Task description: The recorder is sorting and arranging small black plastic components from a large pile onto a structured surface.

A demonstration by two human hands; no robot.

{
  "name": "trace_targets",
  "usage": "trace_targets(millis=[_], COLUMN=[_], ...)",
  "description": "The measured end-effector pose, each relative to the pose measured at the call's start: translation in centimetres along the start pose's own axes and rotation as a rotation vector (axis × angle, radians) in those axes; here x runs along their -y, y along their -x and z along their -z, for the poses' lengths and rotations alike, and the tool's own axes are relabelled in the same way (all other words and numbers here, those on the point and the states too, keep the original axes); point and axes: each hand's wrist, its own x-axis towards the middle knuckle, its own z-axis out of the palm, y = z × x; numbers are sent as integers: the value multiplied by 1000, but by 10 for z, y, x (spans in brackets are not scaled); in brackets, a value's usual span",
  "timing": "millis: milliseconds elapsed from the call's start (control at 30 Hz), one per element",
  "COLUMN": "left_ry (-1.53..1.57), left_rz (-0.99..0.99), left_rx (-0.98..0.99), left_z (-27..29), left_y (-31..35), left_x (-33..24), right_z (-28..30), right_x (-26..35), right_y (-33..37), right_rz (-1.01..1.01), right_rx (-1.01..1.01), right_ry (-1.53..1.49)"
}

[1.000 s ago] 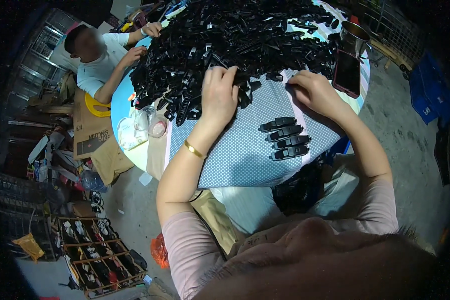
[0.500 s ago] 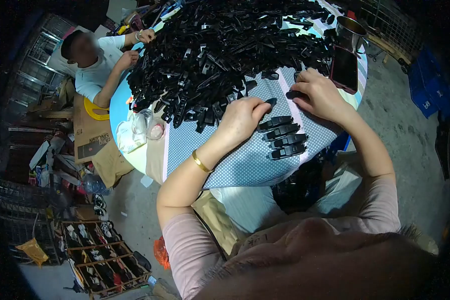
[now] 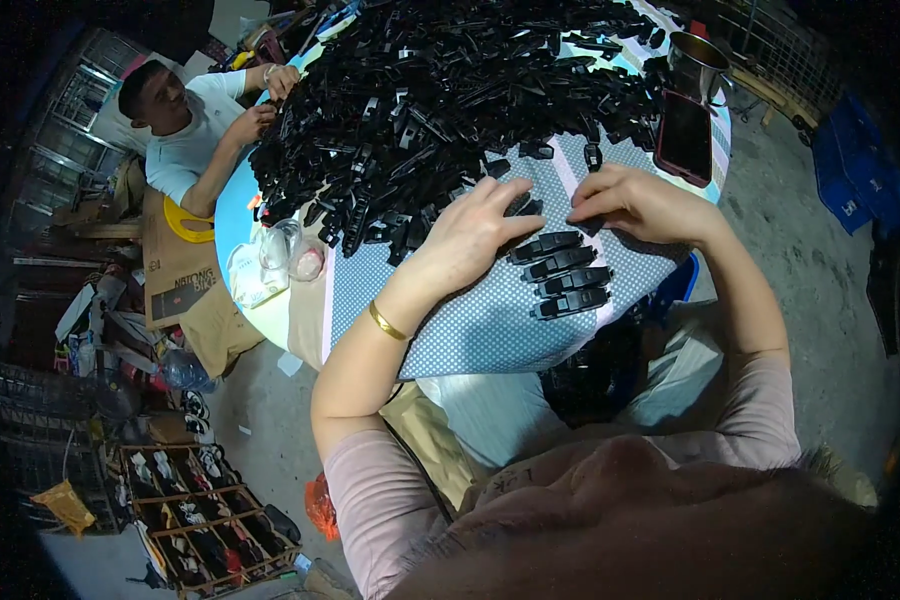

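The heap of small parts (image 3: 450,110) covered the far middle of the tabletop (image 3: 232,200). Before the heap lay a row of four parts (image 3: 565,273), toward its right half. The left hand (image 3: 473,232) was before the heap's middle, the right hand (image 3: 635,203) before its right portion. The phone (image 3: 684,138) and the cup (image 3: 698,65) stood to the heap's right, the bag (image 3: 260,270) to its near left. A co-worker (image 3: 185,125) was at its left edge. Well right of it was the crate (image 3: 860,170); well to its near left, the rack (image 3: 208,515).
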Motion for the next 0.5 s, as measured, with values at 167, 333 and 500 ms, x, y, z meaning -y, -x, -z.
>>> trace_targets(millis=[167, 333, 500], left_ry=[3, 81, 158], left_rz=[83, 27, 93], left_rx=[-47, -33, -58], left_z=[3, -2, -13], left_y=[0, -3, 2], left_x=[1, -4, -20], right_z=[3, 12, 14], right_x=[7, 10, 9], right_y=[-7, -6, -3], right_rz=[-59, -134, -133], right_rx=[35, 192, 283], right_ry=[2, -175, -171])
